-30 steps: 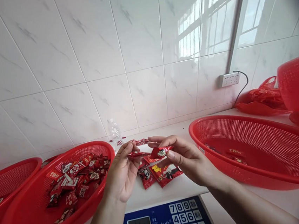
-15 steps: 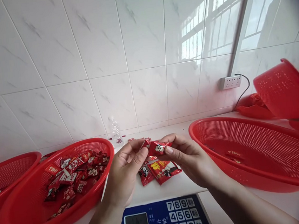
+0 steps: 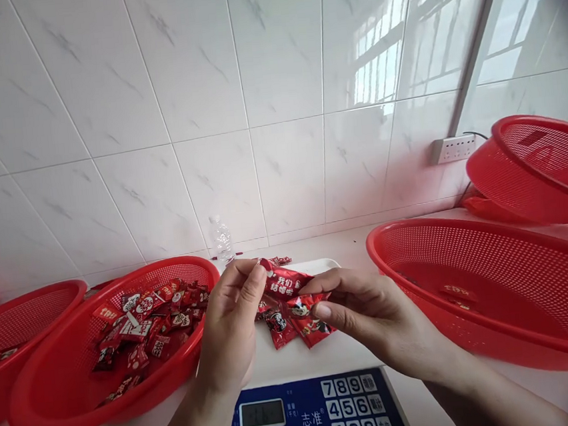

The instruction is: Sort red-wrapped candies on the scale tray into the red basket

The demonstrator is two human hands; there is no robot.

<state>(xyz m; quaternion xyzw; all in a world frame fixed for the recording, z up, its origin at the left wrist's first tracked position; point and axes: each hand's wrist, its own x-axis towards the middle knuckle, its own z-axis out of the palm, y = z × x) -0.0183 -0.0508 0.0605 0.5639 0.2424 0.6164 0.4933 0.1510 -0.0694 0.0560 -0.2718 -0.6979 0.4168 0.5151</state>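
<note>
In front of me, my left hand [image 3: 238, 311] is closed, its thumb pressing the left end of a red candy packet [image 3: 284, 281] with white lettering. My right hand [image 3: 374, 311] pinches a second red candy packet [image 3: 300, 305] with a cartoon face, just below the first. Its index finger also touches the lettered packet's right end. Beneath both hands, more red packets [image 3: 281, 327] lie on the white pan [image 3: 273, 365] of a scale. The blue panel [image 3: 309, 398] of the scale, with number keys and two displays, faces me.
A red basket [image 3: 42, 410] of wrapped candies stands at left, with another red basket [image 3: 26, 305] beyond it. To the right is a large red basket [image 3: 478, 348] holding a few packets. Behind it a red basket [image 3: 507, 185] sits tilted near a socket strip [image 3: 453, 149]. A clear bottle [image 3: 222, 239] stands by the tiled wall.
Lettering on the packet in my left hand now faces me, and the cartoon packet sits lower in my right fingers. The tilted basket at the far right has tipped, showing its inside.
</note>
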